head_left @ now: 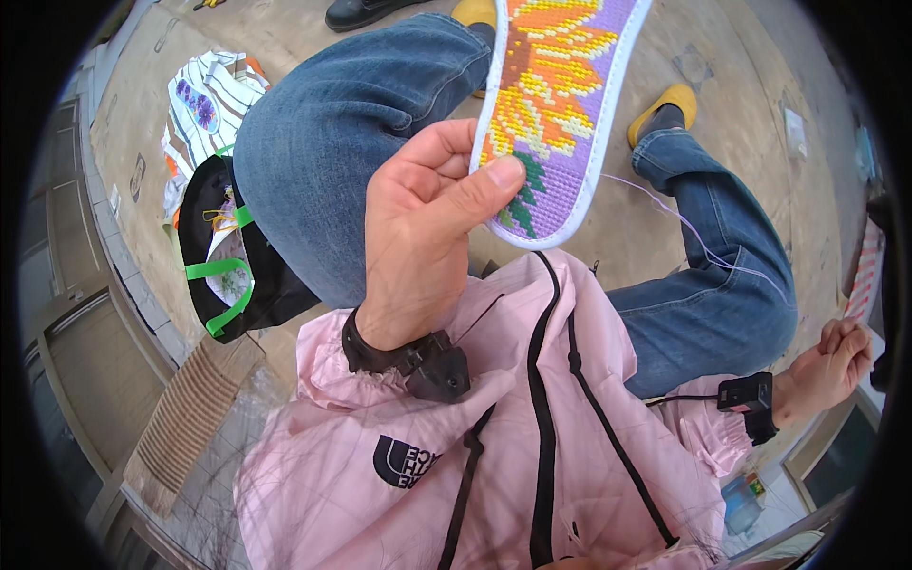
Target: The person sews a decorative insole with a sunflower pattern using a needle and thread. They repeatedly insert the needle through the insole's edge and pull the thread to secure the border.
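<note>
My left hand [432, 214] grips a cross-stitched insole [560, 114] by its lower left edge, thumb on top and fingers underneath. Yellow and orange petals, a brown centre and green leaves cover its purple ground, with a white border around it. The insole's upper end runs out of view. From its right edge a thin purple thread [708, 252] trails slackly over the jeans toward the right. Far out to the right, my right hand [831, 361] is closed with its fingertips pinched. What lies between those fingertips is too small to tell, and the thread is lost from sight before reaching them.
Left of my knee stands a black bag [214, 252] with green handles, its contents partly showing. Beyond it lies a striped cloth [223, 100] with a purple flowered piece on it. Corrugated cardboard [190, 418] is at lower left. Another person's dark shoe [366, 13] shows at the top.
</note>
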Motion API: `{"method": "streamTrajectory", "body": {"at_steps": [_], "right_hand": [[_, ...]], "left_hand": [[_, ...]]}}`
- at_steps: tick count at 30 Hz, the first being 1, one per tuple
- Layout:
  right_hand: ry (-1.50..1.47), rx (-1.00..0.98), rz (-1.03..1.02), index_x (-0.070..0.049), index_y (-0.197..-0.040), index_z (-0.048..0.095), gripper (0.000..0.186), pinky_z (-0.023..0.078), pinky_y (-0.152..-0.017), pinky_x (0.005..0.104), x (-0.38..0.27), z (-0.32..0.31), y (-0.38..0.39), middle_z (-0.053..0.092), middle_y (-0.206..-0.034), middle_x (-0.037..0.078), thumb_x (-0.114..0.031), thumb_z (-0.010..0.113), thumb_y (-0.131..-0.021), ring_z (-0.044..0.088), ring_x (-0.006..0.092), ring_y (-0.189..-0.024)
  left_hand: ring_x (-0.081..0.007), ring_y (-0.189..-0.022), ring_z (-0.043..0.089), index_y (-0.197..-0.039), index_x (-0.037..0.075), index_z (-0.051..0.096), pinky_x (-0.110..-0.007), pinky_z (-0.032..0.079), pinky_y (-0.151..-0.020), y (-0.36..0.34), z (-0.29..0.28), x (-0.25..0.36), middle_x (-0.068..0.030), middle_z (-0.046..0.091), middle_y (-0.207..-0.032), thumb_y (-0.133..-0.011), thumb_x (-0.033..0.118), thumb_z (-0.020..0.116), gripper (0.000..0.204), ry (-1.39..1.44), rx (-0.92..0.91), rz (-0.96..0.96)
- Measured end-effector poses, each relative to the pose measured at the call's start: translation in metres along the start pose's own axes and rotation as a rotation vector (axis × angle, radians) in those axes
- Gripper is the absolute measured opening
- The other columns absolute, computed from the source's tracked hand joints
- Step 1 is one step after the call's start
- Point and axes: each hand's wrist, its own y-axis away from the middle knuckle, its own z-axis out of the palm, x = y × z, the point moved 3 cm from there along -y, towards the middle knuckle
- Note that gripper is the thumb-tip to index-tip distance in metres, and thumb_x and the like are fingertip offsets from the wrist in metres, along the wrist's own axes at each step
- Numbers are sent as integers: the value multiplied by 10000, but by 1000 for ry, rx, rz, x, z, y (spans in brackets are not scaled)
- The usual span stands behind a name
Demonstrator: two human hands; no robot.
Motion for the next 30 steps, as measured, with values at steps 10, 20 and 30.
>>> {"method": "streamTrajectory", "body": {"at_steps": [10, 20, 30], "right_hand": [[-262, -637, 275, 66, -1046, 632, 204, 475, -775, 234, -15, 173, 132, 591, -1085, 98, 44, 634, -843, 600, 136, -953], [-425, -638, 426, 66, -1066, 633, 221, 477, -804, 249, -5, 167, 142, 600, -1087, 91, 37, 639, -847, 611, 157, -963], [-130, -677, 87, 18, -914, 688, 173, 441, -566, 225, -39, 183, 121, 547, -779, 61, 97, 677, -760, 542, 105, -642]], "left_hand": [[-118, -876, 638, -1105, -61, 547, -242, 535, -780, 19, 31, -29, -117, 651, -1005, -874, 52, 671, 286, 9, -196, -208], [-107, -881, 635, -1133, -67, 537, -238, 532, -773, 17, 28, -33, -109, 657, -1000, -881, 49, 659, 304, -1, -222, -244], [-114, -621, 483, -1340, -64, 428, -213, 410, -550, 10, 21, -52, -56, 582, -824, -880, 117, 616, 529, 663, -326, -635]]}}
